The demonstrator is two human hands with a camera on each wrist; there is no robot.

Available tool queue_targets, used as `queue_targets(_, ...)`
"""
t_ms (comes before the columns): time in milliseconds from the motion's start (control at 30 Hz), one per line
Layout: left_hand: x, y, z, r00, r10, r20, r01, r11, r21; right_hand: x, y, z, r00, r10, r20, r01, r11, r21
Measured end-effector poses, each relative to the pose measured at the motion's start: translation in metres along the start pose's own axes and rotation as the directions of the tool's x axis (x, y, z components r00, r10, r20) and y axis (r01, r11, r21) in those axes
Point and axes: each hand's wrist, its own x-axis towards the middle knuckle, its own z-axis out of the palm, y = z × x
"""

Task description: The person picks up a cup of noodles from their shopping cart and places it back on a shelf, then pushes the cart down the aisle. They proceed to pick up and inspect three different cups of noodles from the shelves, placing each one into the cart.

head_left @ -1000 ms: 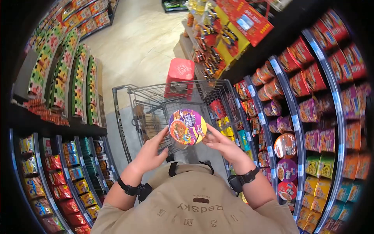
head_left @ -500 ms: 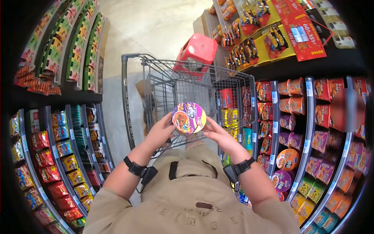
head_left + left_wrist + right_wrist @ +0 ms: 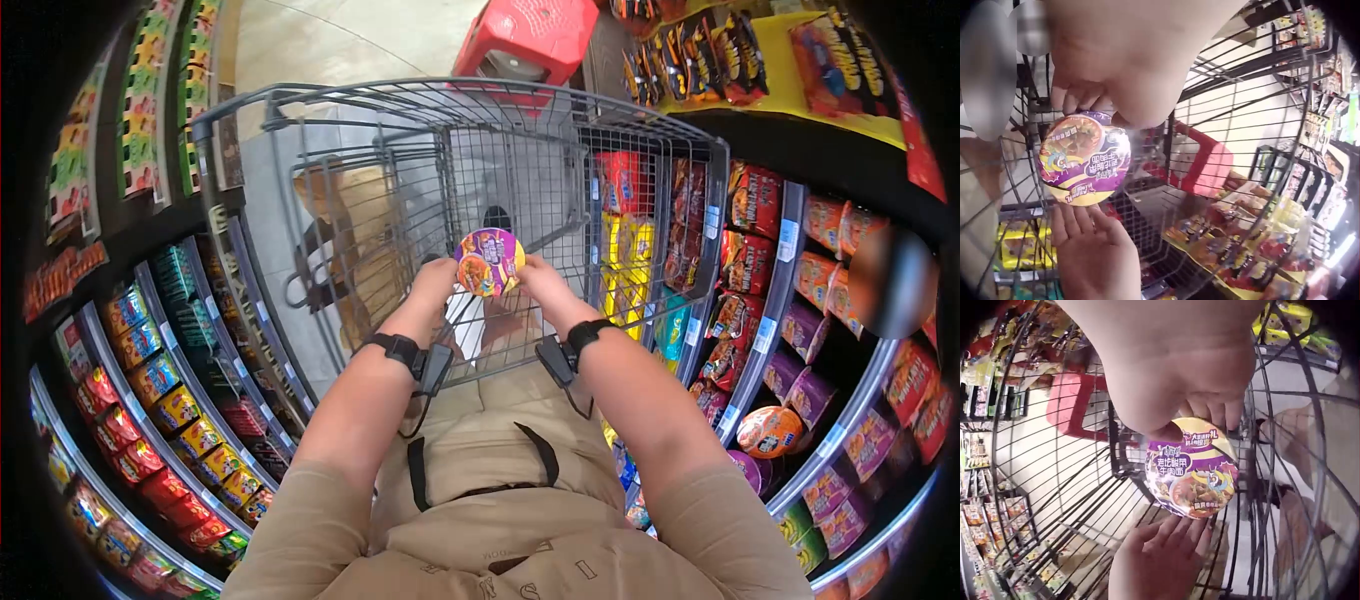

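In the head view, a round instant noodle bowl [image 3: 490, 262] with a purple and yellow lid sits between both hands, over the inside of a wire shopping cart [image 3: 722, 190]. My left hand [image 3: 432, 284] grips its left side, and my right hand [image 3: 544, 282] grips the opposite side. The lid faces up, with a noodle picture on it. Both wrist views show the bowl [image 3: 1085, 159] held at its edges, fingers curled along the sides; the underside is hidden.
A red plastic stool [image 3: 530, 40] stands past the cart's far rim. Shelves of packaged noodles [image 3: 750, 265] run close along the right, and shelves of snack packets [image 3: 175, 410] along the left. Yellow-trayed packets [image 3: 780, 65] fill a display at the back right.
Both hands have carried the noodle bowl forward and down into the cart, arms now stretched out. The cart looks nearer and larger as the view tilts down.
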Motion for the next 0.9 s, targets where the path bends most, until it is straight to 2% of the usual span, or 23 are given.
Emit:
queue_targets(33, 0.008, -0.005, 0.004, 0.999, -0.028, -0.039, 0.031, 0.997, 0.067, 0.018, 0.008, -0.006, 1.0, -0.008, -0.01, 0.007, 0.993, -0.12)
queue_targets(67, 0.016, -0.007, 0.008, 0.996, -0.05, -0.078, 0.06, 0.989, 0.132, 0.032, 0.019, -0.008, 1.0, 0.009, -0.008, -0.01, 0.993, -0.116)
queue_targets(133, 0.039, -0.025, 0.008, 0.992, -0.092, -0.086, 0.107, 0.977, 0.187, 0.069, 0.054, -0.011, 0.988, -0.155, 0.011, 0.15, 0.935, -0.322)
queue_targets(167, 0.053, -0.042, 0.007, 0.991, -0.03, -0.134, 0.067, 0.957, 0.283, 0.081, 0.069, -0.009, 0.99, -0.138, -0.011, 0.129, 0.945, -0.301)
queue_targets(200, 0.068, -0.062, 0.004, 0.984, 0.038, -0.174, 0.031, 0.925, 0.378, 0.08, 0.068, -0.006, 0.991, -0.13, -0.009, 0.121, 0.947, -0.298)
queue_targets(267, 0.082, -0.08, 0.001, 0.989, 0.029, -0.148, 0.037, 0.904, 0.426, 0.074, 0.06, -0.001, 0.995, -0.094, -0.02, 0.073, 0.873, -0.482)
queue_targets(333, 0.057, -0.057, 0.011, 0.999, -0.01, -0.04, 0.026, 0.907, 0.42, 0.073, 0.055, 0.003, 0.994, -0.098, -0.046, 0.066, 0.885, -0.46)
queue_targets(400, 0.067, -0.068, 0.01, 0.997, -0.028, -0.075, 0.056, 0.911, 0.409, 0.074, 0.042, 0.003, 1.0, -0.015, -0.009, 0.008, 0.839, -0.545)
queue_targets(467, 0.079, -0.079, 0.006, 0.981, 0.058, -0.187, 0.07, 0.79, 0.61, 0.072, 0.033, 0.002, 0.999, -0.031, -0.017, 0.015, 0.811, -0.585)
queue_targets(500, 0.081, -0.075, 0.008, 0.98, 0.056, -0.189, 0.073, 0.788, 0.612, 0.075, 0.034, 0.001, 0.998, -0.053, -0.026, 0.025, 0.778, -0.628)
queue_targets(533, 0.082, -0.073, 0.012, 0.955, 0.059, -0.291, 0.121, 0.819, 0.561, 0.078, 0.036, 0.001, 0.998, -0.051, -0.024, 0.025, 0.78, -0.626)
queue_targets(567, 0.083, -0.072, 0.015, 0.919, 0.055, -0.391, 0.163, 0.848, 0.504, 0.08, 0.038, 0.002, 0.992, -0.111, -0.059, 0.048, 0.768, -0.639)
queue_targets(600, 0.085, -0.073, 0.016, 0.919, 0.051, -0.391, 0.168, 0.847, 0.505, 0.077, 0.036, 0.003, 0.981, -0.17, -0.093, 0.069, 0.754, -0.653)
queue_targets(633, 0.087, -0.073, 0.017, 0.914, 0.113, -0.389, 0.111, 0.854, 0.508, 0.076, 0.032, 0.0, 0.982, -0.163, -0.095, 0.062, 0.757, -0.651)
queue_targets(667, 0.089, -0.073, 0.019, 0.904, 0.179, -0.388, 0.049, 0.859, 0.51, 0.077, 0.026, -0.005, 0.994, -0.109, -0.021, 0.074, 0.794, -0.603)
queue_targets(700, 0.092, -0.072, 0.018, 0.904, 0.18, -0.387, 0.047, 0.859, 0.51, 0.079, 0.021, -0.008, 0.996, -0.062, 0.057, 0.083, 0.828, -0.554)
queue_targets(767, 0.097, -0.071, 0.014, 0.95, 0.137, -0.281, 0.071, 0.78, 0.622, 0.082, 0.024, -0.008, 0.998, -0.049, 0.043, 0.065, 0.836, -0.545)
queue_targets(833, 0.094, -0.065, 0.014, 0.95, 0.114, -0.289, 0.092, 0.786, 0.611, 0.085, 0.023, -0.006, 0.998, -0.041, 0.04, 0.056, 0.842, -0.536)
queue_targets(900, 0.089, -0.065, 0.011, 0.95, 0.076, -0.302, 0.125, 0.794, 0.594, 0.087, 0.026, -0.006, 0.992, -0.056, 0.109, 0.102, 0.874, -0.474)
